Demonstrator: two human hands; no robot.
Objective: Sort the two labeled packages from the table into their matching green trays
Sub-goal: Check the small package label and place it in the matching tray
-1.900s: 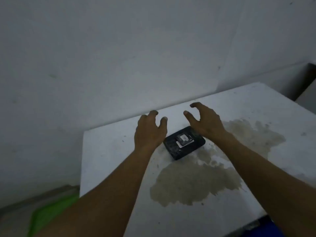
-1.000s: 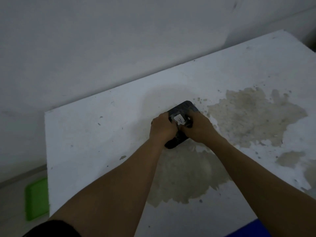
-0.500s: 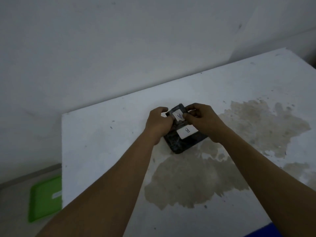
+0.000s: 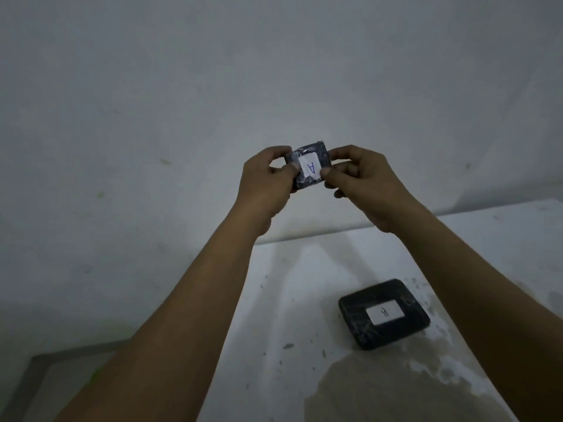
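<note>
A small dark wrapped package (image 4: pixel 309 167) with a white label marked "A" is held up in front of the wall. My left hand (image 4: pixel 265 187) pinches its left side and my right hand (image 4: pixel 362 184) pinches its right side. A larger dark package (image 4: pixel 384 313) with a white label marked "B" lies flat on the white table (image 4: pixel 292 315), below and to the right of my hands. My left forearm hides the floor where a green tray was seen earlier; only a faint green speck (image 4: pixel 97 372) shows.
A large brownish stain (image 4: pixel 380 388) spreads over the table's near part beside package B. A plain grey wall (image 4: pixel 213 86) rises right behind the table. The floor (image 4: pixel 61 382) lies low at the left, past the table's left edge.
Both hands lifted the small package A off the larger package B and raised it up before the wall. Package B stays on the table. The view tilted up, losing the green tray.
</note>
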